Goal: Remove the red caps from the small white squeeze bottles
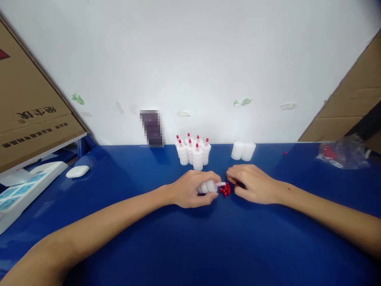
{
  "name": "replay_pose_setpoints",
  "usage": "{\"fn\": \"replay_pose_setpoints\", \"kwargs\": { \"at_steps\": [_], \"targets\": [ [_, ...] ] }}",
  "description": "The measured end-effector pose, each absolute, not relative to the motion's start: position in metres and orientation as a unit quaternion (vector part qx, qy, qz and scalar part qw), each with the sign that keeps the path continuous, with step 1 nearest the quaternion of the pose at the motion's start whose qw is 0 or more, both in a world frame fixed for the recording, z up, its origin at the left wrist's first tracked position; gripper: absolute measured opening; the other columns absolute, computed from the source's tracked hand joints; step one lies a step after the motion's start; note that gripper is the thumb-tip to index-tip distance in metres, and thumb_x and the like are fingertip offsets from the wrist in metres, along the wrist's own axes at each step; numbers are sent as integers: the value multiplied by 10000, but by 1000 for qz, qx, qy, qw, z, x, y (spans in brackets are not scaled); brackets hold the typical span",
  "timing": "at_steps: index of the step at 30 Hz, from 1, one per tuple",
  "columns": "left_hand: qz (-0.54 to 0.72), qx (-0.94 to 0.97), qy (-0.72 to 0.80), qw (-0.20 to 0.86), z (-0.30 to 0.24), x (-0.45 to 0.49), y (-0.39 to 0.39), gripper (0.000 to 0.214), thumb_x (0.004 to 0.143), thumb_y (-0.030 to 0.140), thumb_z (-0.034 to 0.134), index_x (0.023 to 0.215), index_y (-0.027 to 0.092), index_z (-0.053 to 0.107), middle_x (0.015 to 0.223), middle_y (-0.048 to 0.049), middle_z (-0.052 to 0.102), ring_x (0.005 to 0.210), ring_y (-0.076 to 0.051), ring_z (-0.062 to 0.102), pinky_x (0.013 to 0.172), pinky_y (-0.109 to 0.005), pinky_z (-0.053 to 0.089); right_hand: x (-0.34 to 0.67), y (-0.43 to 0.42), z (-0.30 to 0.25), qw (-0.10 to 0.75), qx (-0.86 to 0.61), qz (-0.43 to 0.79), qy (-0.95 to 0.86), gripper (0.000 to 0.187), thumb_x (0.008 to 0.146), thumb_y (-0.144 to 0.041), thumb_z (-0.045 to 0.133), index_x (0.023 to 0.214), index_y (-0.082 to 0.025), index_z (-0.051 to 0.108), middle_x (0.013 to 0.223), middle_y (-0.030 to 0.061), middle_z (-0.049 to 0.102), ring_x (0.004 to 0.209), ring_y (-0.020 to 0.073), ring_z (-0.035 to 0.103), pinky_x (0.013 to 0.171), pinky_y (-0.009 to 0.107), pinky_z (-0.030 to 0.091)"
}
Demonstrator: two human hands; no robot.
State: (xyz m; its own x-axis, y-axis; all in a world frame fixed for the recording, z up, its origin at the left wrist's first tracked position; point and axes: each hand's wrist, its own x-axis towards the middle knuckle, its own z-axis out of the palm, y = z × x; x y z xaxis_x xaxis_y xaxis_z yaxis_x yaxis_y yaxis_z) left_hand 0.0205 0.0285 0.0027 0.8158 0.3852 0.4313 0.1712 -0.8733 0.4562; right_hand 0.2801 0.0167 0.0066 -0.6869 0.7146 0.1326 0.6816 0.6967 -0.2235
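Note:
My left hand (192, 190) is closed round a small white bottle (208, 186) lying on its side, its thin nozzle pointing right. Just right of the nozzle lies a small heap of red caps (225, 190) on the blue table (190, 246). My right hand (253, 183) rests beside the heap with its fingers curled and pinched together at the caps; what they hold is hidden. Behind my hands stands a cluster of several white bottles with red caps (193, 153). Two white bottles without caps (243, 151) stand to their right.
A clear bag of red caps (342, 153) lies at the right, under a cardboard box (351, 103). Another cardboard box (29, 115) sits at the left above a white power strip (24, 188) and a white oval object (77, 171). A white wall backs the table.

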Motion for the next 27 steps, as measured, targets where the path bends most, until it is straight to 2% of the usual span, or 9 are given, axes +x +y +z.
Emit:
{"fn": "replay_pose_setpoints", "kwargs": {
  "at_steps": [5,9,14,20,27],
  "targets": [
    [258,942,141,162,1,21,29,298,959,386,528,1161,170,560,898,-34,693,695,-128,615,650,-241,494,282,17,7,117,-389,106,-908,116,786,-174,506,752,-222,406,715,-15,523,665,160,445,633,309,278],
    [243,945,156,155,2,20,31,323,1002,403,479,1226,175,525,883,-30,681,680,-133,614,648,-248,489,285,18,9,138,-362,118,-914,141,739,-163,496,764,-227,373,719,-19,491,662,160,415,631,311,272],
    [233,947,150,164,2,21,32,307,992,403,499,1204,183,531,905,-31,685,720,-142,634,666,-248,493,289,20,10,112,-324,107,-933,132,808,-139,435,725,-220,373,752,6,490,708,170,441,658,318,302],
    [233,946,164,156,3,22,35,302,987,389,497,1204,182,532,853,-14,666,650,-129,592,616,-240,462,288,22,6,132,-350,120,-919,131,810,-151,480,720,-214,407,738,-8,502,699,155,455,661,300,313],
    [233,949,177,120,3,22,37,326,993,389,492,1239,176,519,903,-31,687,691,-140,618,655,-254,473,287,21,8,150,-347,131,-917,184,813,-187,507,685,-213,378,699,-18,487,665,141,433,645,294,289]
  ]
}}
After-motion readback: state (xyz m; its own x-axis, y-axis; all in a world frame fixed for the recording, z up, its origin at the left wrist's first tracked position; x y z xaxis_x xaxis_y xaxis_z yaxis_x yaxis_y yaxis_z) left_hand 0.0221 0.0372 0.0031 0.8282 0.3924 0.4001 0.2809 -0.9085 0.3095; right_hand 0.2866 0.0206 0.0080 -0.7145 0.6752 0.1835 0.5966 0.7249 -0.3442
